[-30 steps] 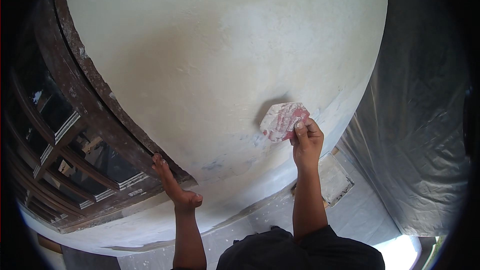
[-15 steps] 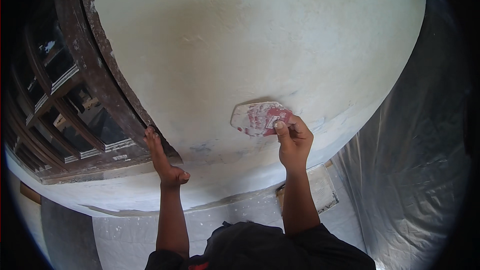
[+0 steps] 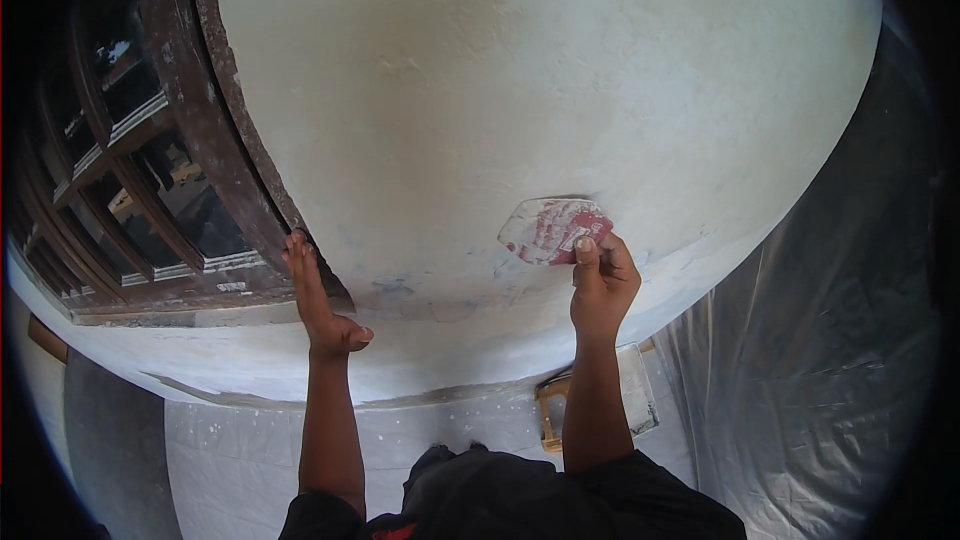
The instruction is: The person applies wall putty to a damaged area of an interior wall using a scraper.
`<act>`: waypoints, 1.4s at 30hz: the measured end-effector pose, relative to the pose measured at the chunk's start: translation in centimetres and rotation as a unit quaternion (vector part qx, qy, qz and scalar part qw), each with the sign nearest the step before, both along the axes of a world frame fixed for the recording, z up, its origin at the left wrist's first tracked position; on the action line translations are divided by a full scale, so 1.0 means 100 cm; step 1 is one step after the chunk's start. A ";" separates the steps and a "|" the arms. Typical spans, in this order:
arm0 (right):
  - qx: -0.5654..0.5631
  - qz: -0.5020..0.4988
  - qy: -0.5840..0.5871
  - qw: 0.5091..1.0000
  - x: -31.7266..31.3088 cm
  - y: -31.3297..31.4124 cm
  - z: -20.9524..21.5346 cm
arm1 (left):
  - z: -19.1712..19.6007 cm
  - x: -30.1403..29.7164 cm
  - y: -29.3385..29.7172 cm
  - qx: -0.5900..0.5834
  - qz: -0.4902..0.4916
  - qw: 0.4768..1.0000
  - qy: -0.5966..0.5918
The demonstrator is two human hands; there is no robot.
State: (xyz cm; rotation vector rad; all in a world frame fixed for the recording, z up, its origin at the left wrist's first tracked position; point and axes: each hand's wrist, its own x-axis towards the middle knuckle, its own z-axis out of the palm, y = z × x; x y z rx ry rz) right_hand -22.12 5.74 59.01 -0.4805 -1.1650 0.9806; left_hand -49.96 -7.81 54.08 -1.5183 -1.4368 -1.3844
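Observation:
In my right hand (image 3: 603,290) is a flat, many-sided red putty spreader (image 3: 555,231), heavily smeared with white. Thumb and fingers pinch its lower right corner. Its face lies close along the cream-white wall (image 3: 560,70), with a thin dark shadow at its upper edge. My left hand (image 3: 325,305) is open, fingers stretched upward and thumb out to the side. Those fingertips rest by the lower corner of the brown wooden window frame (image 3: 215,130), where the wall's edge looks rough and chipped. Bluish-grey patches mark the wall between my hands.
Dark glass panes (image 3: 200,210) sit in the wooden window at left. Plastic sheeting (image 3: 800,380) hangs along the right side. On the floor, a white-spotted pale sheet (image 3: 400,450) spreads out, and a wooden-framed object (image 3: 552,410) stands behind my right forearm.
My right hand has slid the spreader to the right along the wall. My left hand stays by the window's corner. The whole view has shifted slightly.

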 end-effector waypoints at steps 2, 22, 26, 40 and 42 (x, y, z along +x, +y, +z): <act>-0.006 0.016 0.008 1.000 0.015 0.004 -0.016 | -0.003 -0.002 0.002 0.010 0.001 1.000 0.005; 0.034 -0.008 -0.034 0.999 0.005 0.006 -0.004 | -0.002 -0.004 0.002 0.010 0.014 1.000 0.017; -0.011 0.008 -0.010 1.000 0.029 0.001 -0.018 | -0.004 -0.003 0.000 0.004 0.018 1.000 0.015; 0.005 0.036 0.002 0.999 0.022 0.008 0.020 | -0.002 -0.003 0.000 0.008 0.021 1.000 0.014; 0.016 0.035 0.018 0.999 0.019 0.006 0.024 | -0.003 -0.002 0.001 0.006 0.024 1.000 0.012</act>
